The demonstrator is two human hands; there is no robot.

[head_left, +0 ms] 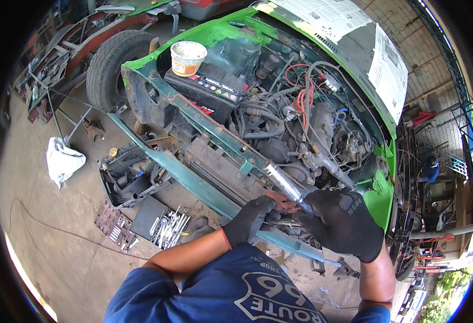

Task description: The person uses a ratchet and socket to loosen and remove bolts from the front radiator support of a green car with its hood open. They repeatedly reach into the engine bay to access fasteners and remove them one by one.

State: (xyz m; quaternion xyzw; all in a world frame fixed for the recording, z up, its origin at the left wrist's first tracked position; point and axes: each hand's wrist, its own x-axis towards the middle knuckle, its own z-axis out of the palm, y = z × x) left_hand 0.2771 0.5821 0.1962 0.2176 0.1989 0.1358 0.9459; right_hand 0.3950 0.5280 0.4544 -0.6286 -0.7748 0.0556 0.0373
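My right hand point(345, 222), in a black glove, is closed at the lower end of a shiny silver tube with a ribbed or textured surface point(284, 182). The tube slants over the green front crossbar point(209, 125) of a car's engine bay. To its left my left hand point(249, 219), also gloved in black, has its fingers curled at the front of the bay. Beside those fingertips lies a reddish-brown piece point(282, 201), perhaps cloth. What the left fingers grip is hidden.
A black car battery point(204, 89) carries a white tub point(188, 58). Hoses and the engine point(312, 124) fill the bay. On the floor at left are a black crate point(128, 175), wrenches point(169, 227), a socket set point(115, 226) and a white bag point(64, 161). A tyre point(117, 67) stands behind.
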